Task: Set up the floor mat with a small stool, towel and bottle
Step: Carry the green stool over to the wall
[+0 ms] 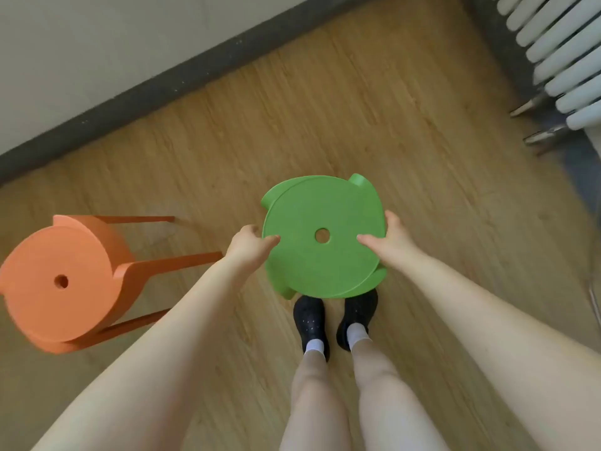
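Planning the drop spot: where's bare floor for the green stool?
Bare wood floor lies ahead, between the green stool, dark baseboard and radiator. Also right of the stool. Crowded: the orange stool at left, black shoes directly beneath.

no readable text, no labels, no brands, no numbers anywhere

The single head view looks steeply down from a standing person's head, its wide-angle lens curving the edges. Close below sit both forearms, the legs and the wooden floor (pixel 374 102); toward the top of the frame run the wall's dark baseboard (pixel 195 76) and a white radiator (pixel 566 50).
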